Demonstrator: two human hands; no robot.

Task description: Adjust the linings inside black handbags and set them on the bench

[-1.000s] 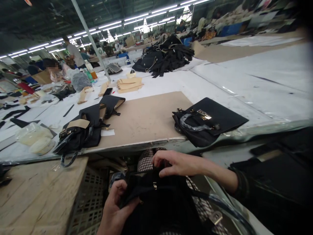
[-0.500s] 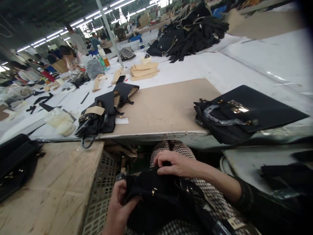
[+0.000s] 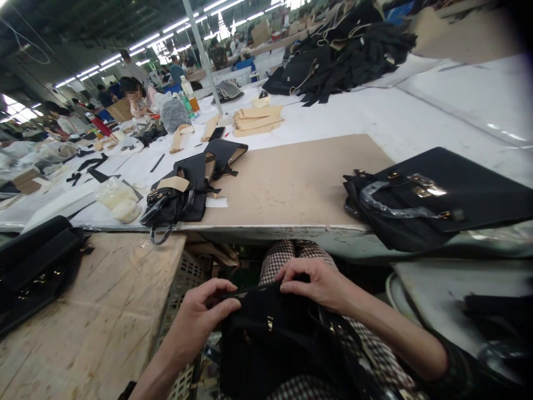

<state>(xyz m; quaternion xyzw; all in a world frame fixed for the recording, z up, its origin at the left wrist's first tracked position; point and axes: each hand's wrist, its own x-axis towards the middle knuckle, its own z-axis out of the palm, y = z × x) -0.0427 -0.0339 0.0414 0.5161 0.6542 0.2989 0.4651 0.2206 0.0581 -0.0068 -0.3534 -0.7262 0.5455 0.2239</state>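
Observation:
A black handbag point(image 3: 278, 344) with small gold fittings lies across my lap, over checked trousers. At its upper left edge, my left hand point(image 3: 208, 308) pinches the rim between thumb and fingers. Further along the same edge, my right hand point(image 3: 314, 280) grips the rim with thumb and bent fingers. Dark folds hide much of the bag's lower part. Straight ahead, the table's front edge holds a brown cardboard sheet point(image 3: 287, 183). On the right of that sheet rests another black handbag point(image 3: 433, 194) with a gold clasp and a plastic-wrapped handle.
Several black bag pieces point(image 3: 183, 194) lie left on the table near a plastic tub point(image 3: 125, 208). Tan strips point(image 3: 258, 119) and a heap of black parts point(image 3: 353, 61) are further back. A worn board point(image 3: 112, 289) with a black bag point(image 3: 37, 272) stands at my left.
My left hand has moved up from the bag's left side to its upper edge. My right hand stays on the rim. The view has shifted slightly left.

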